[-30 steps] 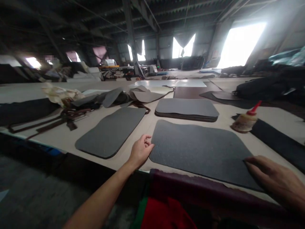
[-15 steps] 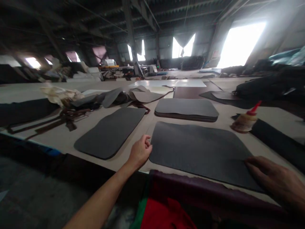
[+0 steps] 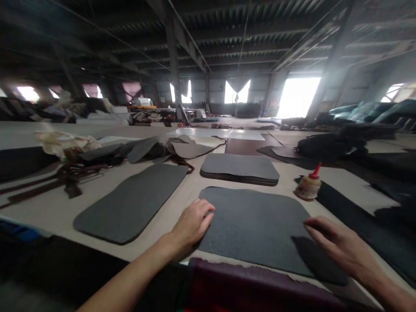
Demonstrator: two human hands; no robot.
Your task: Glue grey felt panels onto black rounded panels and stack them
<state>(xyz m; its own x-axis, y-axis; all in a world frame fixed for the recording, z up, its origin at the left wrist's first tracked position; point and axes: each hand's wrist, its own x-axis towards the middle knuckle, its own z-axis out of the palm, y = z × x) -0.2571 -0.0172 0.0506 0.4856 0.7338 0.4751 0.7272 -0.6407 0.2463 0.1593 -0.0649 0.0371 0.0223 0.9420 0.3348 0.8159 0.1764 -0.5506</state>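
Note:
A dark grey sheet (image 3: pixel 250 225) with rounded corners lies flat in front of me; it looks like leather or a similar material. My left hand (image 3: pixel 194 221) is at its left edge, fingers loosely bent and a little apart, with nothing visible in them. Over the sheet's right end hovers my right hand (image 3: pixel 334 245), its thumb and fingers parted and its shadow falling on the grey surface. Behind the sheet sits a stack of similar grey pieces (image 3: pixel 239 168). To the left lies another rounded grey piece (image 3: pixel 134 203).
A glue bottle with a red nozzle (image 3: pixel 308 186) stands beyond my right hand. Dark material (image 3: pixel 364 216) lies along the table's right side. Loose grey sheets (image 3: pixel 182 149) and brown strips (image 3: pixel 73 188) lie at the back left. Maroon material (image 3: pixel 240 284) hangs at the front edge.
The view has tilted up and turned slightly right. My right hand has lifted off the sheet's right edge and moved inward above it. My left hand stays at the left edge.

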